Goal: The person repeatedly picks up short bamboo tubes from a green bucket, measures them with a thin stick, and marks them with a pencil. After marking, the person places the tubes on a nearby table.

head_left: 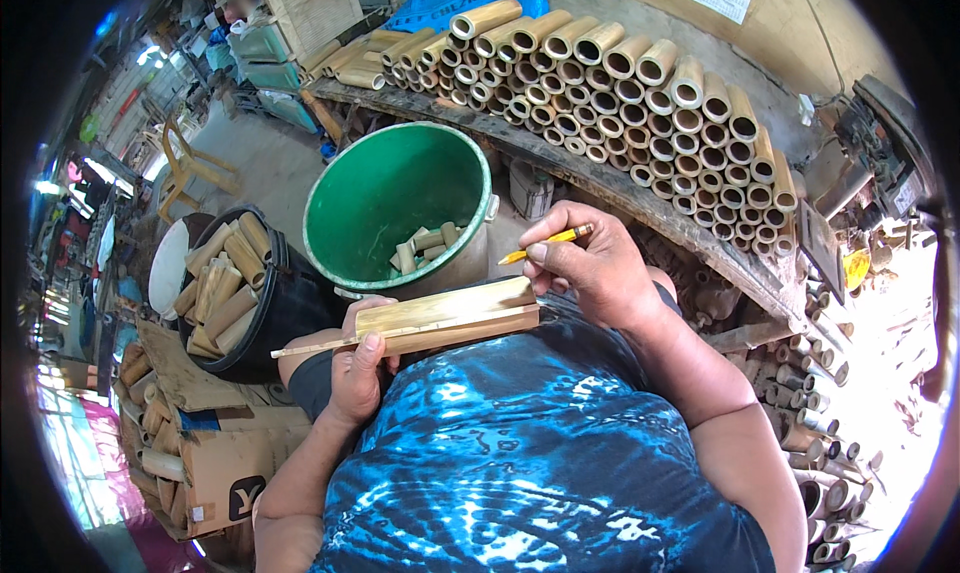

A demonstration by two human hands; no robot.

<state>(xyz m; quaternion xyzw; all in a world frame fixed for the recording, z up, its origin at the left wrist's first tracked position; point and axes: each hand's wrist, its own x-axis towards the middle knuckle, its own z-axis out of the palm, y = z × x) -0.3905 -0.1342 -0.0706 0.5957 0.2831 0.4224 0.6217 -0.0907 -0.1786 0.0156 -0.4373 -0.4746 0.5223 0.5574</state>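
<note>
My left hand (357,378) is closed round a short bamboo piece (440,308), which lies level in front of my blue tie-dye shirt. Along its near side runs a thin bamboo strip (310,349), pinned under my left thumb, with one end sticking out past the hand to the left. Between the thumb and fingers of my right hand (600,268) is a short yellow pencil (540,245), its point aimed left. The pencil sits above the right end of the bamboo piece, apart from it. Some left fingers are hidden behind the bamboo.
Ahead stands a green-lined tub (360,193) with several short bamboo pieces at the bottom. A black bin (262,348) of bamboo tubes and a cardboard box (235,463) are on the left. Stacked bamboo tubes (600,78) fill a wooden bench (640,198). More tubes (820,423) lie right.
</note>
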